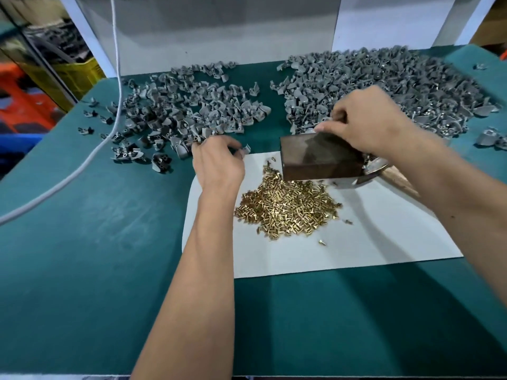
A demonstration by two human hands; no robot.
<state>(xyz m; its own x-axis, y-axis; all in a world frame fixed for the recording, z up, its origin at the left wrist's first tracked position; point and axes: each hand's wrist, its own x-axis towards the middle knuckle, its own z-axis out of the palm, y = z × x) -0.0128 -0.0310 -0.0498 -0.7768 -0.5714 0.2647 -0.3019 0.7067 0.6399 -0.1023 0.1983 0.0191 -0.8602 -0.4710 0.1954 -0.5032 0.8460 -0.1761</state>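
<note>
A heap of small brass inserts [288, 209] lies on a white sheet [356, 242] on the green table. My left hand [216, 163] pinches a small grey plastic part [245, 151] at the sheet's far left corner, beside the left pile of grey parts [186, 113]. My right hand [367, 119] reaches over a dark metal block [321, 157] standing at the sheet's far edge, fingers curled on something small at the block's top; what it holds is hidden. A larger pile of grey parts [397, 86] spreads behind the right hand.
A white cable [115, 111] runs down across the left pile and off the table's left edge. White panels [219, 28] stand at the back. Crates [41, 86] sit left of the table. Loose grey parts [491, 138] lie at the far right.
</note>
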